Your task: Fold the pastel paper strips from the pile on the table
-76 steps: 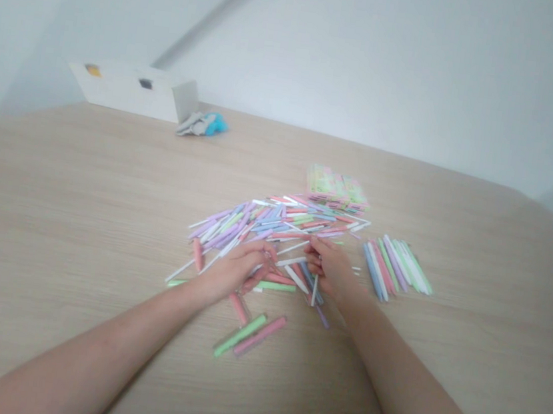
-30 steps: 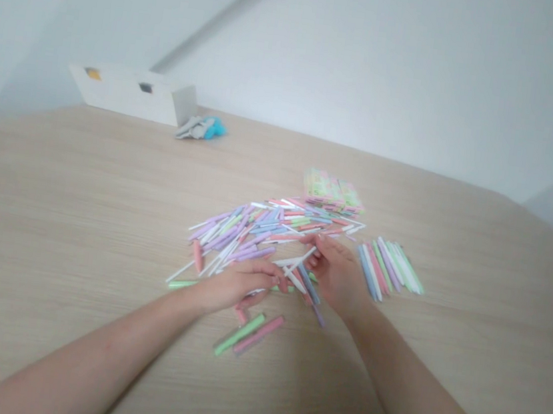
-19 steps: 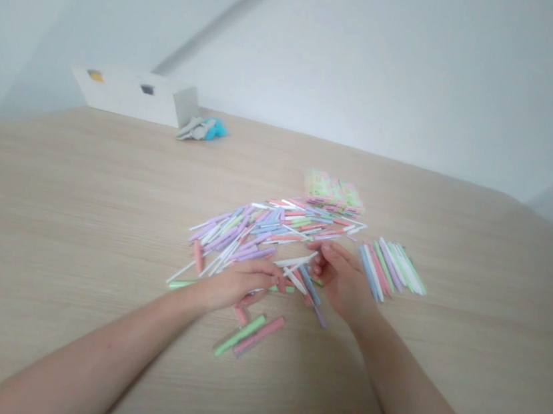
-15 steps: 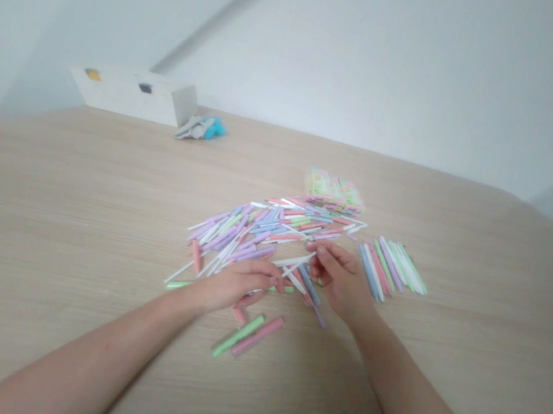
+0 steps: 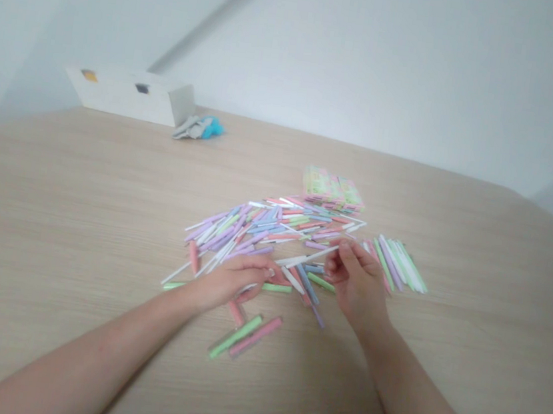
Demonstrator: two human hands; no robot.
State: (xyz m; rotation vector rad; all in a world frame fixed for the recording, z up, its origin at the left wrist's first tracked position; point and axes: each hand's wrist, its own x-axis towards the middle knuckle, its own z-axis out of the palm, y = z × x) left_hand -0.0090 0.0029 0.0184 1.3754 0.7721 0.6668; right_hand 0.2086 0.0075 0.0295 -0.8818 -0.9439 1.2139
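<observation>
My right hand (image 5: 357, 281) is closed in a pinch on the end of a slim white stick (image 5: 324, 252), which points left above the loose sticks. My left hand (image 5: 237, 279) reaches in from the left, its fingers stretched out and curved, the thumb apart below. Its fingertips are close to another white stick (image 5: 292, 280) and a light green stick (image 5: 276, 288). Behind both hands spreads a heap of pastel sticks (image 5: 254, 228) in purple, blue, white, red and green. A green stick (image 5: 236, 338) and a pink stick (image 5: 255, 337) lie in front of my left hand.
Right of my right hand, several sticks (image 5: 403, 265) lie side by side in a row. A stack of clear packets with pink and green print (image 5: 333, 188) sits behind the heap. Farther back are a white box (image 5: 128, 98) and a crumpled grey and blue item (image 5: 199, 128).
My right hand has moved right with the white stick and now covers part of the row of sticks. My left hand has shifted only slightly left.
</observation>
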